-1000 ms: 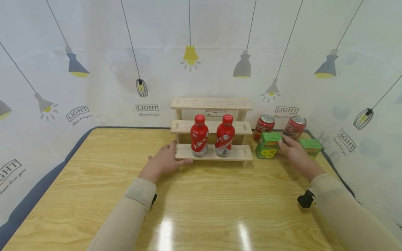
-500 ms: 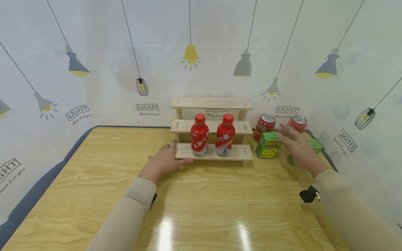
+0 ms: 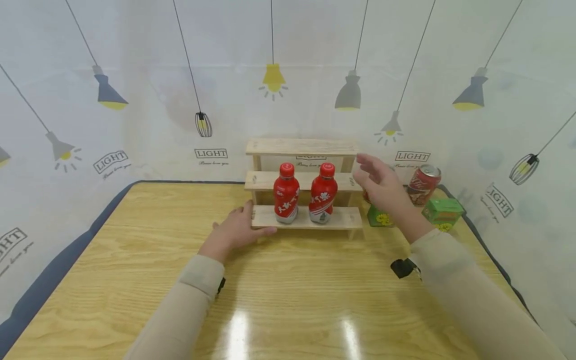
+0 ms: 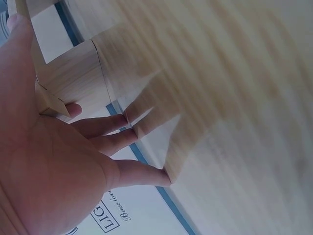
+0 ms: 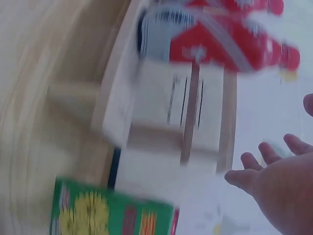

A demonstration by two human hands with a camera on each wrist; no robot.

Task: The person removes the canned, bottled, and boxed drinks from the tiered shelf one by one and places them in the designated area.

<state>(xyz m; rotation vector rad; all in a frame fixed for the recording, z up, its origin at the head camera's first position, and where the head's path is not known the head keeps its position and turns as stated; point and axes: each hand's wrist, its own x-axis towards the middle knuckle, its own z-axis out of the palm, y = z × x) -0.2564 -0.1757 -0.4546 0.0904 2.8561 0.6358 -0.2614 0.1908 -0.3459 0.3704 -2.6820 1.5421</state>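
A three-step wooden shelf stands at the back of the table. On its lowest board are two red bottles with white lower parts, a left bottle and a right bottle. My left hand holds the left end of that board, thumb along the front and index finger behind. Its other fingertips rest on the table in the left wrist view. My right hand is raised by the shelf's right end, fingers spread and holding nothing. It partly hides a green box with yellow flowers and the red can behind it.
Farther right stand a red soda can and a second green box. The wooden table ends at a dark blue edge against a white wall cloth printed with lamps.
My right hand has let go of the left green box, lifted, and moved left toward the shelf's right end. The left hand, shelf and bottles have stayed in place.
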